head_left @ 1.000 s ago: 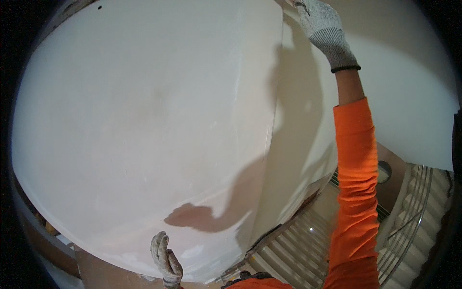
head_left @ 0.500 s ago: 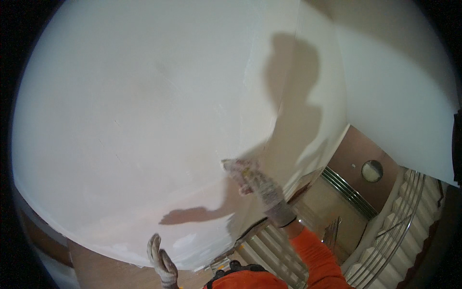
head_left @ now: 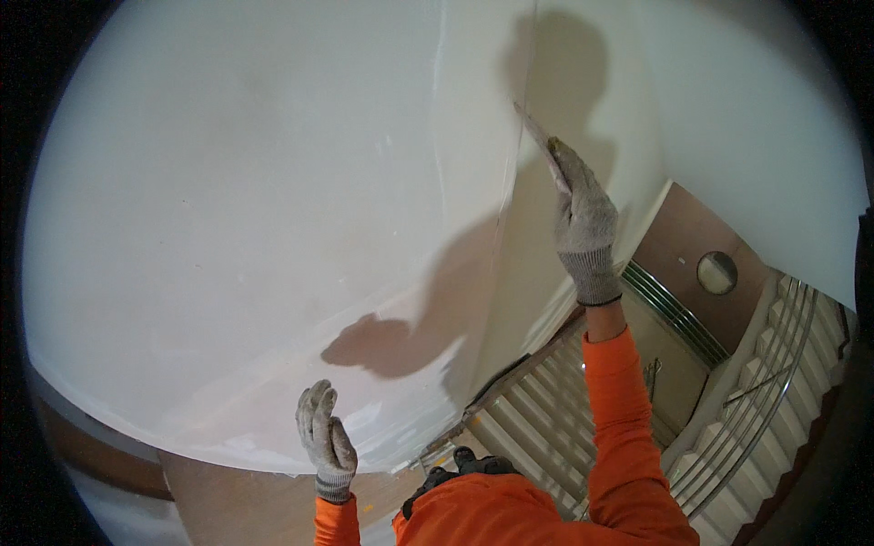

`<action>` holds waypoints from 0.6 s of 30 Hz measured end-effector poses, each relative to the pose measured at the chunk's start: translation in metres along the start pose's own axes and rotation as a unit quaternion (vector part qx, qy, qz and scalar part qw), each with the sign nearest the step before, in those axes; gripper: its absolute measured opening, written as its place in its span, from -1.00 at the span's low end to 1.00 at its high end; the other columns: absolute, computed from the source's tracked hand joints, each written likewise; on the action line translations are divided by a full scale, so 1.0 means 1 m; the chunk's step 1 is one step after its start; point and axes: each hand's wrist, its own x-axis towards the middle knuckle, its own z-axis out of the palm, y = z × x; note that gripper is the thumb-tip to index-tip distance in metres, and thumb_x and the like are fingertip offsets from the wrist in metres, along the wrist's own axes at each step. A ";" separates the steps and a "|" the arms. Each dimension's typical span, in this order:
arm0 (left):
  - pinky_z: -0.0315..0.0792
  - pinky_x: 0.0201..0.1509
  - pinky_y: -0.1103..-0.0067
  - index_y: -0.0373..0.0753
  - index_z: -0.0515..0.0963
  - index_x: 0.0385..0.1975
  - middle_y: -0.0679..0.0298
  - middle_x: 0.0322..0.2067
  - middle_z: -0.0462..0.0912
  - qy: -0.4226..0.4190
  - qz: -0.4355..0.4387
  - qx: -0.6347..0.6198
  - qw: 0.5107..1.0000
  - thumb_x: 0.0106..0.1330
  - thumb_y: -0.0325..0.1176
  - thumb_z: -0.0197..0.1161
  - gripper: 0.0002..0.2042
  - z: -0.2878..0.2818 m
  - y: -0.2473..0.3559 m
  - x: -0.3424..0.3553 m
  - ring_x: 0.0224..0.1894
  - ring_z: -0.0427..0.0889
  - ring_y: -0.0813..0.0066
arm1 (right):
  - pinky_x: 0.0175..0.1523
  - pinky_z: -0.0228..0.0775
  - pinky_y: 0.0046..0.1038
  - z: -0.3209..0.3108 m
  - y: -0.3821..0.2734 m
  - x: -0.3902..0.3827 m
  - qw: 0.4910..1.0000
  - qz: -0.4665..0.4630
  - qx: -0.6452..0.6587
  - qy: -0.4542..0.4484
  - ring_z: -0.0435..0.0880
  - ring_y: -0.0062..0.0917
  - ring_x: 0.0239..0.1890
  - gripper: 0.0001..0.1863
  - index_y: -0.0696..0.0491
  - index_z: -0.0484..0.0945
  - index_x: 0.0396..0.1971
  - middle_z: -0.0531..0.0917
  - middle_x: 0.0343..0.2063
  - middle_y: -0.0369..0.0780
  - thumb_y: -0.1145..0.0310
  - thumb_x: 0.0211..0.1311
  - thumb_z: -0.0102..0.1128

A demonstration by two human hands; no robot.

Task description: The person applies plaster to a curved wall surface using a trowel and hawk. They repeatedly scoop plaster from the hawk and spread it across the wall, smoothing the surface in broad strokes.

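Observation:
My right hand (head_left: 585,214), in a dusty grey knit glove, is raised against the wall's corner edge. It grips a thin, flat, pinkish sheet (head_left: 544,150), seen nearly edge-on; its exact kind does not show. The sheet's far tip meets the line where the white wall (head_left: 300,200) turns to a cream side face. Lower and to the left, my left hand (head_left: 325,432), in a matching glove, holds nothing. Its fingers are stretched upward near the wall's lower part, and whether they touch it I cannot tell.
Stairs (head_left: 537,428) descend below my right arm. At the right, a curved metal handrail (head_left: 774,400) runs beside more steps. A brown panel with a round window (head_left: 717,273) stands beyond. My dark shoes (head_left: 464,460) are on a tan floor (head_left: 228,491) close to the stair edge.
My right hand has swung up and right with the sheet, from the lower wall to the corner edge. My left hand has risen slightly. The view has shifted, showing more of my sleeves.

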 end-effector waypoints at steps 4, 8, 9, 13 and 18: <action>0.26 0.42 0.11 -0.31 0.53 0.16 -0.04 0.16 0.59 -0.017 -0.063 0.033 0.997 0.42 -0.41 -0.10 -0.60 -0.005 -0.034 -0.051 0.27 0.50 -0.05 | 0.23 0.47 -0.26 0.029 -0.038 -0.067 0.995 0.043 0.094 0.015 0.65 -0.12 0.11 -0.58 0.21 0.44 0.24 0.62 0.11 0.04 0.45 0.42 0.08; 0.26 0.43 0.16 -0.36 0.51 0.19 -0.05 0.17 0.57 -0.033 -0.135 0.037 0.990 0.42 -0.43 -0.10 -0.59 -0.013 -0.042 -0.077 0.29 0.48 -0.06 | 0.24 0.46 -0.30 0.044 -0.060 -0.141 0.824 0.413 0.388 0.013 0.67 -0.28 0.06 -0.60 0.23 0.43 0.21 0.63 0.08 -0.01 0.41 0.45 0.12; 0.26 0.43 0.16 -0.37 0.50 0.19 -0.06 0.17 0.57 -0.031 -0.148 0.030 0.988 0.42 -0.43 -0.10 -0.59 -0.014 -0.039 -0.076 0.29 0.47 -0.06 | 0.25 0.45 -0.30 0.044 -0.060 -0.145 0.787 0.441 0.432 0.010 0.64 -0.32 0.10 -0.59 0.20 0.42 0.24 0.59 0.12 -0.08 0.37 0.48 0.10; 0.26 0.43 0.18 -0.38 0.50 0.19 -0.07 0.19 0.56 0.010 -0.173 -0.005 0.985 0.42 -0.43 -0.09 -0.60 -0.008 -0.032 -0.059 0.30 0.47 -0.02 | 0.32 0.40 -0.30 0.055 -0.026 -0.198 0.802 0.393 0.450 0.014 0.54 -0.40 0.22 -0.56 0.12 0.40 0.29 0.49 0.23 -0.22 0.25 0.54 0.03; 0.23 0.45 0.13 -0.36 0.50 0.20 -0.06 0.23 0.54 -0.002 -0.098 -0.034 0.995 0.42 -0.43 -0.09 -0.59 0.018 -0.050 -0.004 0.36 0.42 -0.01 | 0.31 0.40 -0.27 0.059 -0.033 -0.193 0.562 0.483 0.662 0.109 0.55 -0.39 0.17 -0.55 0.10 0.43 0.25 0.54 0.15 -0.20 0.14 0.55 0.00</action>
